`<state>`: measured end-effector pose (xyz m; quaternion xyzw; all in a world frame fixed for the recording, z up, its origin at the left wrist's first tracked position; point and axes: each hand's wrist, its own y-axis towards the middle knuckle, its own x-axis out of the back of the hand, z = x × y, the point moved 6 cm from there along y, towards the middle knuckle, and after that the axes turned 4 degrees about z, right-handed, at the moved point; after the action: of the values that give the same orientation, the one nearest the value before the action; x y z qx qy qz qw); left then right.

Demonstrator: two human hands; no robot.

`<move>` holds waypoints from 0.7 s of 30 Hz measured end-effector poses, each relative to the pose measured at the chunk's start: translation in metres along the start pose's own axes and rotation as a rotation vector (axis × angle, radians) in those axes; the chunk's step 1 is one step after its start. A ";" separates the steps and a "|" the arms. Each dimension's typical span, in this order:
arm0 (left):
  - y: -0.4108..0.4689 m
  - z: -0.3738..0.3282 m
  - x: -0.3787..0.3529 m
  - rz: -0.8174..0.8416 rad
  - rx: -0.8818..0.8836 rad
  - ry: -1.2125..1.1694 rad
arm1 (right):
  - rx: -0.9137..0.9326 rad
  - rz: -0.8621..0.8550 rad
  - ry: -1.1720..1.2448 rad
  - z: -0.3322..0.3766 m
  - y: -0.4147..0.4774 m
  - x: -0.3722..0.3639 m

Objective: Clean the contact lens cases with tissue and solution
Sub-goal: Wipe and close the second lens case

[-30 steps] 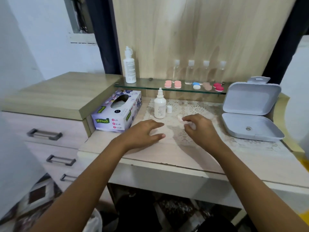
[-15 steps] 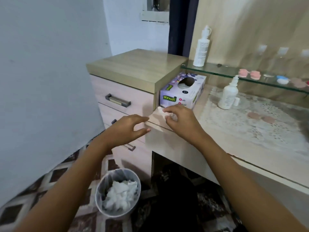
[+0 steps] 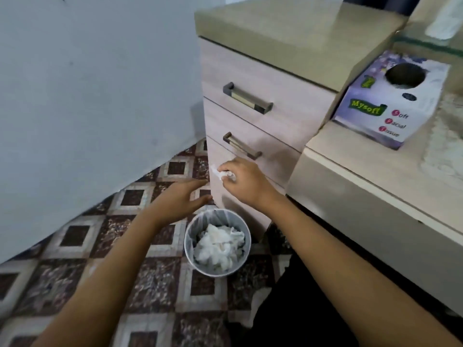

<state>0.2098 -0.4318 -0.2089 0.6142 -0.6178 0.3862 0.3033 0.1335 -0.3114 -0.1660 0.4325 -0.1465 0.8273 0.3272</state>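
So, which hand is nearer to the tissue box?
Right. The right hand, pinching a tissue, is below-left of the box by the drawers; the left hand is farther left.

The scene is lit by soft, even light, and where it comes from cannot be told. The bin (image 3: 215, 271) is shown fairly sharp, but the white paper (image 3: 218, 246) inside it is washed out (few folds can be made out). Just above the bin, a faint shadow is cast on the drawer front (image 3: 233, 211). Right of the bin, the space under the desk is left very dark. Far up and right of the bin, the glass shelf (image 3: 426, 45) is smeared by blur, while the words on the tissue box (image 3: 390, 106) can still be read. Straight lines are bent and tilted near the picture's edges.
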 end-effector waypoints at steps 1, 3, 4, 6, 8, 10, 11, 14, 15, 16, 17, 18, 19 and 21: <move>0.000 0.009 -0.009 0.007 0.011 -0.008 | -0.031 0.044 0.000 -0.008 0.004 -0.016; 0.001 0.025 -0.028 0.028 0.038 -0.026 | -0.088 0.114 -0.009 -0.023 0.007 -0.044; 0.001 0.032 -0.037 0.046 0.054 -0.035 | -0.105 0.147 -0.012 -0.030 0.009 -0.057; 0.000 0.046 -0.055 0.093 0.099 -0.053 | -0.136 0.230 -0.019 -0.043 0.008 -0.082; 0.000 0.057 -0.071 0.140 0.147 -0.068 | -0.162 0.290 -0.028 -0.053 0.007 -0.100; 0.000 0.066 -0.084 0.183 0.182 -0.095 | -0.173 0.322 -0.058 -0.062 0.008 -0.116; 0.000 0.068 -0.089 0.202 0.192 -0.105 | -0.187 0.343 -0.076 -0.065 0.007 -0.122; -0.002 0.073 -0.101 0.245 0.211 -0.104 | -0.217 0.415 -0.081 -0.073 0.004 -0.139; -0.003 0.075 -0.104 0.250 0.217 -0.106 | -0.220 0.442 -0.081 -0.074 0.003 -0.144; -0.003 0.077 -0.106 0.254 0.227 -0.109 | -0.219 0.462 -0.084 -0.076 0.002 -0.148; -0.004 0.078 -0.108 0.257 0.232 -0.109 | -0.217 0.478 -0.091 -0.077 0.000 -0.151; -0.005 0.079 -0.109 0.263 0.236 -0.105 | -0.215 0.490 -0.098 -0.077 -0.001 -0.152; -0.006 0.080 -0.109 0.266 0.237 -0.099 | -0.214 0.496 -0.105 -0.077 -0.002 -0.153; -0.008 0.082 -0.108 0.268 0.247 -0.088 | -0.197 0.495 -0.118 -0.077 -0.004 -0.151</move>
<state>0.2327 -0.4444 -0.3418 0.5754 -0.6545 0.4688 0.1439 0.1502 -0.3304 -0.3335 0.3972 -0.3465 0.8372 0.1463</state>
